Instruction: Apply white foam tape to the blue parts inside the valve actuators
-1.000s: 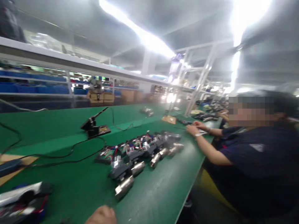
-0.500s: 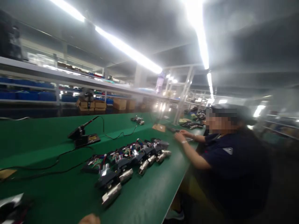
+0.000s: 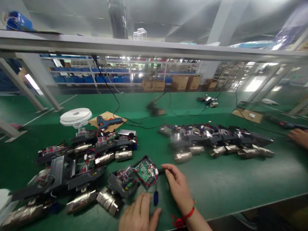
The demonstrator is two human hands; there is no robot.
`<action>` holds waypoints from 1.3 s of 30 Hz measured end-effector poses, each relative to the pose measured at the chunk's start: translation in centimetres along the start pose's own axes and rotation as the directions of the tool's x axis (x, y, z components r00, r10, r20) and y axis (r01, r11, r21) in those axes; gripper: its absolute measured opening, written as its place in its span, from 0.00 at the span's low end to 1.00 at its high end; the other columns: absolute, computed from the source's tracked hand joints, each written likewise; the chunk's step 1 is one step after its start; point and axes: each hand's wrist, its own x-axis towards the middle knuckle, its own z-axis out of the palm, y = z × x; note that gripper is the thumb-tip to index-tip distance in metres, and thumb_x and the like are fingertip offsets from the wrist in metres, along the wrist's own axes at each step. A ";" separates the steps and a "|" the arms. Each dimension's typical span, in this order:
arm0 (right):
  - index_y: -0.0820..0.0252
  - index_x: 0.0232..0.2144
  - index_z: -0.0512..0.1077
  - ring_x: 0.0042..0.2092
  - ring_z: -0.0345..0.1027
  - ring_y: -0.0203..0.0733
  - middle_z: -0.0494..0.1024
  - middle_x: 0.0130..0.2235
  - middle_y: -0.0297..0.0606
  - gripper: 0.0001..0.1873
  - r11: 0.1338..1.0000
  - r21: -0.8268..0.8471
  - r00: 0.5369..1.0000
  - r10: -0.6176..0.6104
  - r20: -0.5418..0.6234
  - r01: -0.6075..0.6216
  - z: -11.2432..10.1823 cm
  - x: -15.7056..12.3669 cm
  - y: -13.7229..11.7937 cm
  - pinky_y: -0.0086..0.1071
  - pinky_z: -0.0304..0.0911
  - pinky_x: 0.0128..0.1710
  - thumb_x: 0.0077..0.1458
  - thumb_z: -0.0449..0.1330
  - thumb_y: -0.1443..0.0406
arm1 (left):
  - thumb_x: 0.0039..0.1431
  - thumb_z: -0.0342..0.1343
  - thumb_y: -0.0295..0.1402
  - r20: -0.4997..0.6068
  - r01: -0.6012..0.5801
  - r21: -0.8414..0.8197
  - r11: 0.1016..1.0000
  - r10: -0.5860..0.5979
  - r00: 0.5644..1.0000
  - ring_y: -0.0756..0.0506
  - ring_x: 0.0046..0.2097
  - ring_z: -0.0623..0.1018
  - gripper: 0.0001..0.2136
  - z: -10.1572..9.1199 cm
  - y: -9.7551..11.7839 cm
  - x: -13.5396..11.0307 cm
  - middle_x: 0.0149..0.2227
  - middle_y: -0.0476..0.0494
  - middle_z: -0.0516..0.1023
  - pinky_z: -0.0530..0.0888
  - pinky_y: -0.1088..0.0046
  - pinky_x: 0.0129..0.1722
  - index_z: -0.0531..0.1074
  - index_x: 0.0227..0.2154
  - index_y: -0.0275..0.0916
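Resting on the green bench (image 3: 216,189), two hands of the wearer show at 6 o'clock. One open valve unit (image 3: 131,178) lies just above them, its dark casing split to bare one green circuit board (image 3: 143,170) with red wires, and one metal valve body (image 3: 109,199) at its 7 o'clock end. One small blue-handled screwdriver (image 3: 156,196) stands between the hands, its tip toward the board.

At 9 o'clock a heap of like units (image 3: 72,163) lies in a tangle; I count about six, though they overlap too much to be sure. A second row of units (image 3: 216,141) stretches toward 3 o'clock, perhaps seven, blurred. One white tape roll stack (image 3: 75,116) and one blue glue gun (image 3: 107,121) on cardboard sit at 10 o'clock. One soldering stand (image 3: 155,109) at 12 o'clock is smeared by motion.

The left hand (image 3: 139,215) is cut off by the lower edge; it lies knuckles up, fingers loosely curled, thumb just beside the screwdriver handle. Whether it grips anything I cannot tell. The right hand (image 3: 179,189) lies flat and open, fingers stretched toward 11 o'clock, fingertips touching the casing's edge, nothing held; a red string circles its wrist. A co-worker's hand (image 3: 298,137) pokes in at 3 o'clock, mostly out of frame.
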 end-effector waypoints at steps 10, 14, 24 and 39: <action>0.54 0.43 0.74 0.43 0.75 0.40 0.79 0.41 0.38 0.10 0.972 -0.037 0.966 -0.224 0.128 0.231 -0.8 -4.3 -0.3 0.28 0.72 0.42 0.65 0.53 0.67 | 0.71 0.41 0.32 -0.067 0.099 -0.248 0.964 -0.120 0.991 0.45 0.35 0.81 0.12 1.7 2.0 1.3 0.40 0.44 0.80 0.75 0.72 0.33 0.64 0.53 0.41; 0.51 0.52 0.70 0.52 0.72 0.43 0.76 0.50 0.40 0.20 0.846 -0.150 0.852 -0.477 0.214 0.511 -1.1 -4.1 -1.0 0.32 0.71 0.51 0.60 0.53 0.73 | 0.70 0.46 0.48 0.125 0.367 -0.620 0.693 -0.375 0.919 0.49 0.26 0.76 0.16 1.5 2.3 1.3 0.33 0.49 0.79 0.70 0.76 0.26 0.67 0.51 0.45; 0.53 0.61 0.64 0.52 0.72 0.48 0.77 0.53 0.43 0.28 0.640 -0.149 0.636 -0.653 0.411 0.754 -2.0 -1.1 -2.0 0.40 0.73 0.51 0.60 0.56 0.74 | 0.55 0.58 0.63 0.476 0.560 -0.829 0.013 -0.511 0.716 0.51 0.25 0.71 0.30 0.1 2.3 3.6 0.28 0.45 0.78 0.64 0.78 0.26 0.73 0.42 0.37; 0.53 0.40 0.76 0.48 0.73 0.48 0.79 0.44 0.42 0.14 0.945 0.217 0.812 -0.321 0.487 0.244 -1.2 3.5 -2.5 0.39 0.71 0.50 0.67 0.54 0.54 | 0.54 0.62 0.58 0.504 0.368 -0.864 -0.344 -0.595 0.627 0.57 0.18 0.58 0.46 -1.1 3.5 6.4 0.31 0.50 0.73 0.55 0.81 0.17 0.45 0.66 0.42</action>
